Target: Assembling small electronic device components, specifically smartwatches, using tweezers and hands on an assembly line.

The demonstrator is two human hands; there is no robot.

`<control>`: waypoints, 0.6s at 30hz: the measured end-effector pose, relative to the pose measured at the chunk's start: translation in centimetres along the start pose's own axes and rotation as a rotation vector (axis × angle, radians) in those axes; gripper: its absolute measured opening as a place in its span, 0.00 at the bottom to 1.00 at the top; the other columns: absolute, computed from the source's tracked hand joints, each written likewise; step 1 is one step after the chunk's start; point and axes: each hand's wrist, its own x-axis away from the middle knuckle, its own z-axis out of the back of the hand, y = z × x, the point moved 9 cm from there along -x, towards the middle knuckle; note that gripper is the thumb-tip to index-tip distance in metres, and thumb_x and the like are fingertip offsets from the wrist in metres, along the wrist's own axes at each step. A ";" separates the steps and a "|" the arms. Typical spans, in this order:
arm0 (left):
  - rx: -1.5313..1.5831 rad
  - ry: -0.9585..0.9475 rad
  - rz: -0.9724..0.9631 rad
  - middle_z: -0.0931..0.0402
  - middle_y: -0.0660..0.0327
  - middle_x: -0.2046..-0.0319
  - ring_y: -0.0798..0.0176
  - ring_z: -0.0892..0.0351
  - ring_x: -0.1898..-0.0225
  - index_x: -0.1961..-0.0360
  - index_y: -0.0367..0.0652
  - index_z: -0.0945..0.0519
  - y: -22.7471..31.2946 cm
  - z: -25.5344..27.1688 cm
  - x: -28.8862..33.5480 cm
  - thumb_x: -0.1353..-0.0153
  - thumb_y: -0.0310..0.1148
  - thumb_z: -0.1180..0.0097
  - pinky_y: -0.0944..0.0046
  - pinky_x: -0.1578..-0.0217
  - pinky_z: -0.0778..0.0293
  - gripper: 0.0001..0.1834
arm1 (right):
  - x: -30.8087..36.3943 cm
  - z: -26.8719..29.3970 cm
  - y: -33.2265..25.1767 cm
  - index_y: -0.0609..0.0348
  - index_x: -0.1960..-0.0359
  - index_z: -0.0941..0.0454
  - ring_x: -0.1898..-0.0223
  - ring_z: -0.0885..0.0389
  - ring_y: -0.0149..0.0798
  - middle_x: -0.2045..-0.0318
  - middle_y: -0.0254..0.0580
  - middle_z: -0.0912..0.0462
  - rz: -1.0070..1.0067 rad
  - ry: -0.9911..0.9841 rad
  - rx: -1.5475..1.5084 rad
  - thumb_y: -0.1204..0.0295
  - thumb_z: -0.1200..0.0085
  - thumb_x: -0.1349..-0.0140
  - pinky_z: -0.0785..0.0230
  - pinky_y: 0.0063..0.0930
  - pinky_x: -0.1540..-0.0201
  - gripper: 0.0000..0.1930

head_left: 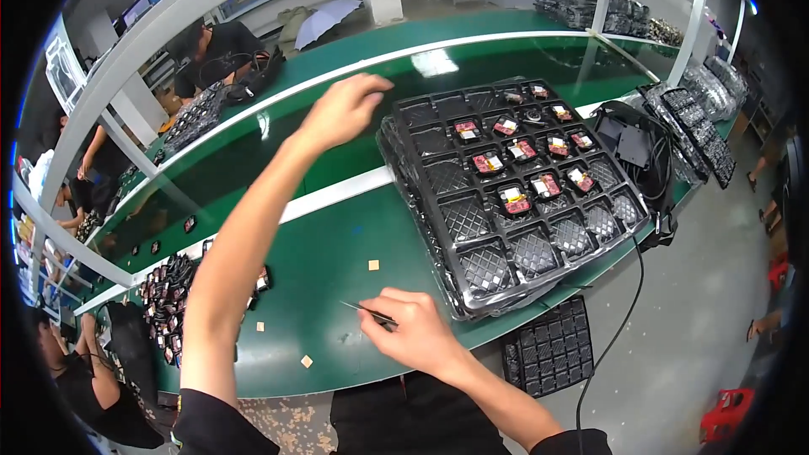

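My left hand (341, 114) reaches out over the dark green conveyor belt, left of the tray stack. Its fingers stretch to the right with the thumb a little apart, and nothing shows in them. Low over the green worktop, my right hand (413, 333) is closed on thin dark tweezers (377, 315), whose fine tip points left. Beside it lies a small tan square piece (373, 265). Black compartment trays (486, 268) are stacked to the right; several compartments of the top one hold small black modules with red and yellow parts (516, 200).
A heap of black modules (168, 299) lies left of my left forearm, and more tan squares (307, 361) sit near the front edge. Several modules lie on the belt (236, 168). A black cable (619, 333) hangs at the right. Other people work at the far left.
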 end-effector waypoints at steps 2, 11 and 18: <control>-0.079 -0.142 0.178 0.13 0.47 0.41 0.44 0.14 0.38 0.38 0.38 0.14 -5.4 1.4 3.7 0.23 0.34 0.41 0.50 0.35 0.22 0.18 | 0.0 0.1 0.3 0.65 0.57 0.07 0.78 0.15 0.42 0.71 0.45 0.12 0.007 0.001 -0.013 0.74 0.30 0.33 0.25 0.35 0.74 0.08; -0.377 -0.280 0.448 0.19 0.46 0.37 0.38 0.21 0.32 0.33 0.44 0.17 -15.6 3.7 19.5 0.23 0.44 0.39 0.45 0.32 0.23 0.24 | -0.2 0.3 -0.1 0.64 0.58 0.09 0.72 0.12 0.53 0.69 0.47 0.12 -0.051 -0.013 -0.010 0.75 0.32 0.35 0.20 0.42 0.68 0.07; -0.233 -0.049 0.541 0.15 0.47 0.48 0.44 0.14 0.43 0.41 0.40 0.15 -14.8 5.9 23.1 0.27 0.37 0.33 0.49 0.43 0.18 0.18 | -0.3 -0.3 -0.5 0.67 0.57 0.08 0.79 0.16 0.41 0.72 0.45 0.13 -0.103 -0.051 -0.026 0.75 0.31 0.34 0.25 0.34 0.74 0.08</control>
